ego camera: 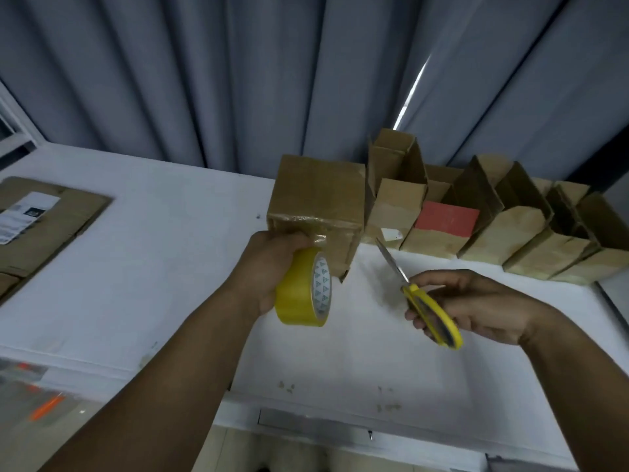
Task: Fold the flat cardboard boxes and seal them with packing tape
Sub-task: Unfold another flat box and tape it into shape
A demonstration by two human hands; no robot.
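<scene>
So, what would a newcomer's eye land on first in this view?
The bright yellow tape roll held in the left hand at centre, its tape running onto the taped cardboard box on the white table. Next, the yellow-handled scissors in the right hand, blades pointing toward that box. Behind, a row of open boxes lines the curtain, one showing a red patch.

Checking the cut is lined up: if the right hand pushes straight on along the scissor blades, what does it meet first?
Likely the taped box, at its near right edge just beyond the scissors in the right hand; depth is unclear.
</scene>
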